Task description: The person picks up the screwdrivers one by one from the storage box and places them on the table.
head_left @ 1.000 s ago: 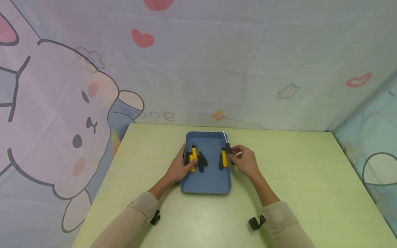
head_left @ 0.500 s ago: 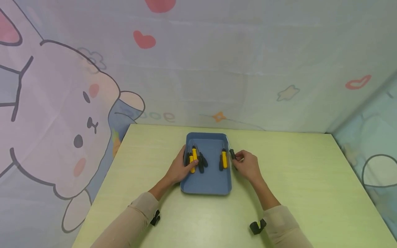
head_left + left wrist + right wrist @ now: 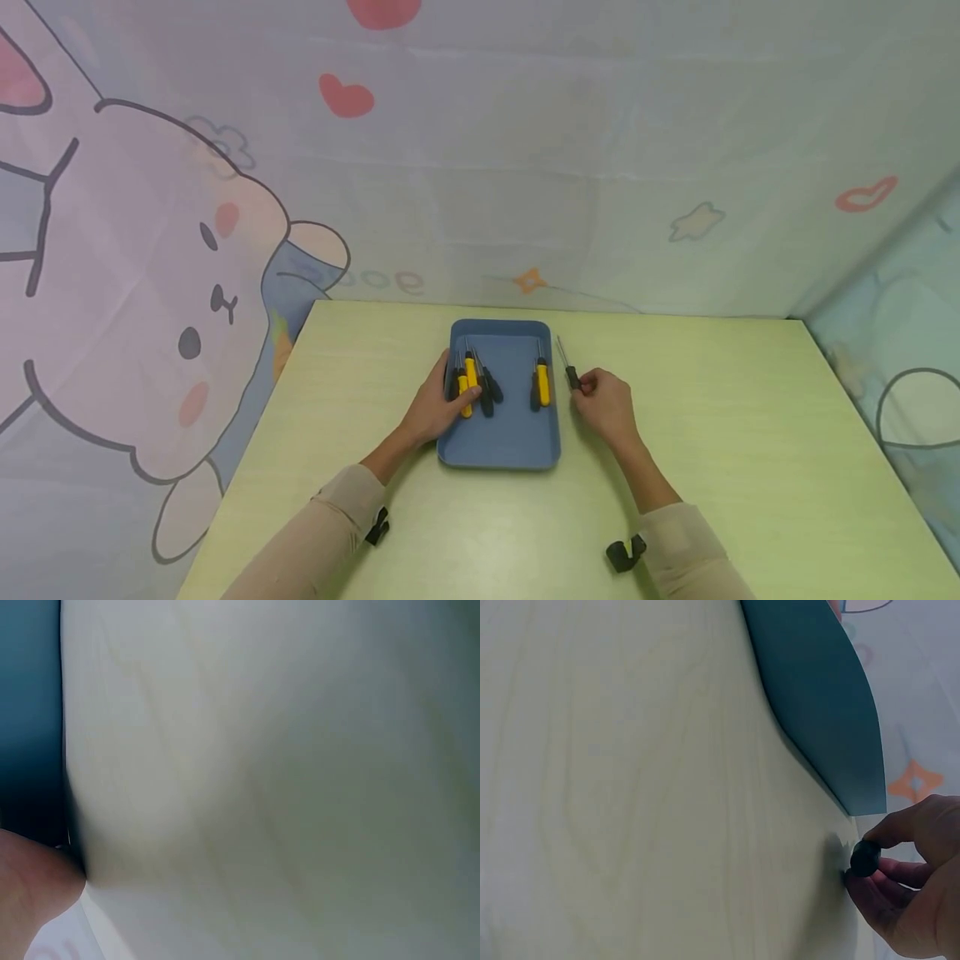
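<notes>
A blue tray [image 3: 498, 446] lies on the table, its left wall gripped by my left hand [image 3: 437, 406], with the thumb over the rim and across yellow and black handles. Just beyond the tray's right side, my right hand [image 3: 606, 404] pinches the black handle of a screwdriver [image 3: 573, 377]. Its thin metal shaft points up and away, toward the tray's far right corner. In the right wrist view, the round handle end [image 3: 865, 859] shows between thumb and fingers. Inside the tray, several yellow and black screwdrivers lie on the left, and a yellow screwdriver [image 3: 543, 385] rests beside a black one at right.
The pale wooden table [image 3: 712, 433] reaches out on both sides of the tray. Behind it hangs a printed cloth [image 3: 487, 167] with a cartoon animal and hearts. A black strap [image 3: 626, 553] hangs at the right wrist, another strap [image 3: 377, 527] at the left.
My right hand has carried the black screwdriver rightward and nearer to me, from over the tray's right rim to outside it. The left hand and the tray have stayed in place.
</notes>
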The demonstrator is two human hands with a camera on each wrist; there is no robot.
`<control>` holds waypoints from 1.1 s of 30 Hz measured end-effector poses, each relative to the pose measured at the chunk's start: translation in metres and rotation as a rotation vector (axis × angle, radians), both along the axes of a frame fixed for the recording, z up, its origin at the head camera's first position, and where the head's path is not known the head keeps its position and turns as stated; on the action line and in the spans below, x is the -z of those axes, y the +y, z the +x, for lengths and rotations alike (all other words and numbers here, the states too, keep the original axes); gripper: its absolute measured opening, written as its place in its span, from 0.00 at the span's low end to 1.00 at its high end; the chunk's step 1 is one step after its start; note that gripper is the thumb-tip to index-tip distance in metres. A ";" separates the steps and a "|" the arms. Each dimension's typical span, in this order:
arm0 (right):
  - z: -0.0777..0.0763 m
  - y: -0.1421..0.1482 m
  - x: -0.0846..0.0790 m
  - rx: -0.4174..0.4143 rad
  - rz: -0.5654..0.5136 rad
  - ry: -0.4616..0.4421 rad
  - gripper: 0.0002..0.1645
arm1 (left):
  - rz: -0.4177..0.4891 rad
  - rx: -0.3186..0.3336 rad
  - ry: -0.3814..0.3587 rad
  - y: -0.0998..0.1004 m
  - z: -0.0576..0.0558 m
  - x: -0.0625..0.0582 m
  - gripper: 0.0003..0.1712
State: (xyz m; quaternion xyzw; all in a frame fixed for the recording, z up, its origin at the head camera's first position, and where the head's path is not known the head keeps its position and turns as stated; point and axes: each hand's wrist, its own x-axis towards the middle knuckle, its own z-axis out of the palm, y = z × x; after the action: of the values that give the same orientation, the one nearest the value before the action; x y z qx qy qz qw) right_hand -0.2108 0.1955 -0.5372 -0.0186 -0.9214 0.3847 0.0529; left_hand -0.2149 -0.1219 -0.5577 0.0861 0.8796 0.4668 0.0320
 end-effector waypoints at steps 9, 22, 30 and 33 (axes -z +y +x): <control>0.003 0.004 0.004 0.011 0.053 0.017 0.13 | 0.012 -0.007 -0.002 0.000 0.001 0.000 0.60; 0.006 0.001 0.008 -0.009 0.105 0.060 0.14 | -0.004 -0.013 -0.002 -0.001 0.001 -0.002 0.60; 0.010 0.000 0.005 -0.022 0.135 0.043 0.16 | -0.008 -0.013 -0.008 0.001 0.001 -0.001 0.60; 0.011 -0.001 0.003 -0.020 0.132 0.046 0.16 | -0.009 -0.018 -0.003 0.001 0.001 -0.001 0.60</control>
State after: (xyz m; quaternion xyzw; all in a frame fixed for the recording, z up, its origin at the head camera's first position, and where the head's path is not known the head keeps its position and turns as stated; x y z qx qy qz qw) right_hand -0.1999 0.1945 -0.5406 0.0031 -0.9434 0.3239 0.0715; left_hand -0.2144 -0.1210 -0.5570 0.0773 0.8824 0.4632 0.0297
